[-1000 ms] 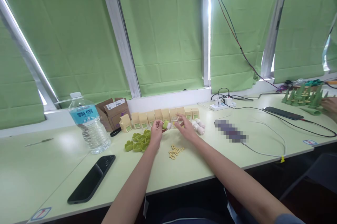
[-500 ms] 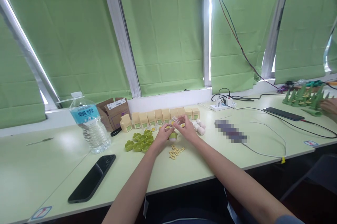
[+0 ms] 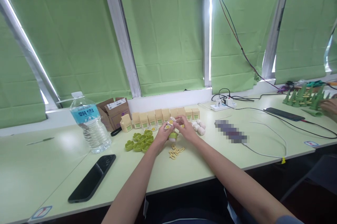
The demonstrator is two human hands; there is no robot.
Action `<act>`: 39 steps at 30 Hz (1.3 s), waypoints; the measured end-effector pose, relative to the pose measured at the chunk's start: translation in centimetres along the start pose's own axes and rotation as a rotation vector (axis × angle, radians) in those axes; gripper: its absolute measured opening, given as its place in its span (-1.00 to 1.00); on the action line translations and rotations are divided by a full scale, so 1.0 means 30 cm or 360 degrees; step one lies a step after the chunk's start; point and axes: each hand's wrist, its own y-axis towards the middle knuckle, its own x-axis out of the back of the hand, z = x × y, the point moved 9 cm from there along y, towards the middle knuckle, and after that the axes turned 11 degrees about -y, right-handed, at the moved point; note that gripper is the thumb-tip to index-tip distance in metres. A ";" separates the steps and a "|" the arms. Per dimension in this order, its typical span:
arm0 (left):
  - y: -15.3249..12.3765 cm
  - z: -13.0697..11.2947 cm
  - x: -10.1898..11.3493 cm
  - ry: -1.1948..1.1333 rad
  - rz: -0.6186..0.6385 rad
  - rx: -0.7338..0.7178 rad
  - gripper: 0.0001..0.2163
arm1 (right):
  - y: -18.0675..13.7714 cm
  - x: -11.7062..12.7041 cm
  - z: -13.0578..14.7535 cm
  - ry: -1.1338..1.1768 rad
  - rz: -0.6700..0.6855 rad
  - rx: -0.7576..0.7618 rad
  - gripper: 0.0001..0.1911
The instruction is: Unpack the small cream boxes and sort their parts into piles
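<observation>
My left hand [image 3: 162, 134] and my right hand [image 3: 185, 129] meet at the middle of the table, fingers closed around a small clear plastic piece [image 3: 171, 120]. Just below the fingers is a green and white item [image 3: 173, 136]; whether a hand touches it I cannot tell. Several green flower-shaped cups [image 3: 138, 146] lie left of my left hand. Thin yellow ring-like pieces [image 3: 176, 152] are heaped in front of both hands. Beside my right hand sit several white rounded pieces [image 3: 200, 131]. Behind the hands stands a row of cream-coloured cartons [image 3: 158, 115] with small green labels.
A water bottle [image 3: 91, 125] and a black phone [image 3: 92, 178] are on the left, near an open cardboard box [image 3: 112, 113]. To the right lie a power strip [image 3: 222, 105], cables and another phone [image 3: 284, 114]. Another person's hand [image 3: 330, 106] is by green cones [image 3: 302, 97].
The clear plastic piece has shifted slightly left and turned between my fingers. My right hand has moved a little closer to my left hand.
</observation>
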 end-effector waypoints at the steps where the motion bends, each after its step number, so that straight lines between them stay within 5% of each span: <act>1: -0.001 -0.003 0.004 -0.0018 -0.0022 -0.0005 -0.39 | 0.000 -0.003 -0.001 0.0001 0.0022 -0.0004 -0.59; 10: 0.014 -0.027 0.061 -0.0120 -0.0239 -0.0112 -0.37 | -0.011 -0.048 -0.015 -0.0009 0.0207 -0.0030 -0.45; 23: 0.011 -0.034 0.086 0.0122 -0.0322 -0.0197 -0.34 | -0.037 -0.111 0.058 -0.0103 0.0546 0.0197 -0.62; 39: 0.009 -0.064 0.109 0.0048 -0.0504 -0.0329 -0.48 | -0.011 -0.078 -0.012 -0.0016 0.0274 0.0129 -0.65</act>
